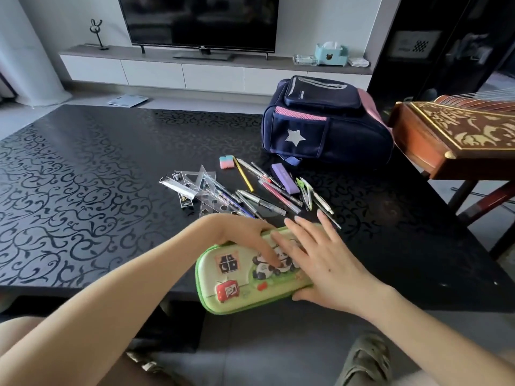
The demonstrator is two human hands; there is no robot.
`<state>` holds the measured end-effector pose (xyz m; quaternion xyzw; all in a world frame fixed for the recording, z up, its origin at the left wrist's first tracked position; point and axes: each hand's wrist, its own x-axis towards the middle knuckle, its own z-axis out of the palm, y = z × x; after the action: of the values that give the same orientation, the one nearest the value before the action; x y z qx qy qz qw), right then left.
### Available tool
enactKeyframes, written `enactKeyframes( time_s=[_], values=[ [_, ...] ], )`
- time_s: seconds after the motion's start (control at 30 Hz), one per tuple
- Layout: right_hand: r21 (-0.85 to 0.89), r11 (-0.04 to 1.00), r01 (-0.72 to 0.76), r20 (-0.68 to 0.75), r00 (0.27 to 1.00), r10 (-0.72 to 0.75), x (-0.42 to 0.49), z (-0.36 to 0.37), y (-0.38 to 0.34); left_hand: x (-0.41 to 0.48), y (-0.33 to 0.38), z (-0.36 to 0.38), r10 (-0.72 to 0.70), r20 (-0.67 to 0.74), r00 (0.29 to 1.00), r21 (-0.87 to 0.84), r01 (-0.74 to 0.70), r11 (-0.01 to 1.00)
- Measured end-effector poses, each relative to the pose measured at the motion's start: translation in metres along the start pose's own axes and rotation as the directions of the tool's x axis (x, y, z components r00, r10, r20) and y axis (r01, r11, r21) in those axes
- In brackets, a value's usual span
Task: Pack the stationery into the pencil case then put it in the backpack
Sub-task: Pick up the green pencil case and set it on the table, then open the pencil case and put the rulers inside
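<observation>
pencil case (245,280) on table (83,176) front edge | stationery (245,188) behind | backpack (326,121) behind-right

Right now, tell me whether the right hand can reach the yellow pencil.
Probably yes: the right hand rests with straight fingers on the pencil case, and only low pens lie between it and the yellow pencil.
</observation>
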<state>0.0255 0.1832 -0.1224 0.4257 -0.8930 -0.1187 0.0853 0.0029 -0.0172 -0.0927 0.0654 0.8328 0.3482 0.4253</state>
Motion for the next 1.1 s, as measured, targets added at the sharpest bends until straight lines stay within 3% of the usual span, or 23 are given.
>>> enactKeyframes(
  time_s=[0.1,0.23,0.3,0.4,0.53,0.63,0.73,0.83,0.9,0.97,1.03,1.1],
  values=[
    [0.090,0.996,-0.003,0.076,0.997,-0.004,-0.006,0.011,0.007,0.014,0.001,0.008,0.029,-0.025,0.999,0.014,-0.029,0.999],
    [0.238,0.969,-0.067,0.127,0.991,0.038,-0.007,0.016,0.018,0.006,-0.020,0.003,0.190,-0.371,0.909,0.124,-0.154,0.980],
    [0.342,0.934,-0.105,0.215,0.976,0.031,-0.006,0.017,0.024,-0.006,-0.034,0.001,0.191,-0.360,0.913,0.153,-0.144,0.978],
    [0.466,0.876,-0.123,0.236,0.972,0.011,0.001,0.009,0.037,-0.018,-0.055,0.004,0.181,-0.259,0.949,0.237,-0.119,0.964],
    [0.602,0.772,-0.206,0.178,0.977,0.122,0.013,-0.005,0.057,-0.024,-0.069,-0.003,0.204,-0.408,0.890,-0.180,-0.297,0.938],
    [0.627,0.730,-0.273,0.074,0.953,0.293,0.034,-0.002,0.074,-0.024,-0.072,-0.013,0.207,-0.475,0.855,-0.268,-0.364,0.892],
    [0.501,0.765,-0.405,0.117,0.907,0.404,0.063,0.014,0.092,-0.014,-0.083,-0.023,0.090,-0.649,0.755,-0.148,-0.241,0.959],
    [0.330,0.812,-0.482,0.129,0.875,0.467,0.094,0.026,0.089,-0.009,-0.108,-0.037,0.096,-0.784,0.614,0.079,-0.055,0.995],
    [0.301,0.852,-0.429,-0.011,0.892,0.453,0.118,0.023,0.068,-0.008,-0.127,-0.050,0.150,-0.854,0.498,0.212,0.071,0.975],
    [0.426,0.847,-0.317,-0.110,0.911,0.397,0.141,0.013,0.036,-0.008,-0.145,-0.062,0.169,-0.893,0.418,0.262,0.175,0.949],
    [0.520,0.830,-0.201,-0.119,0.945,0.304,0.162,0.004,-0.001,-0.005,-0.154,-0.071,0.157,-0.905,0.396,0.271,0.252,0.929],
    [0.504,0.850,-0.153,-0.049,0.978,0.205,0.183,0.002,-0.038,0.002,-0.162,-0.077,0.177,-0.898,0.402,0.309,0.294,0.904]
  ],
)
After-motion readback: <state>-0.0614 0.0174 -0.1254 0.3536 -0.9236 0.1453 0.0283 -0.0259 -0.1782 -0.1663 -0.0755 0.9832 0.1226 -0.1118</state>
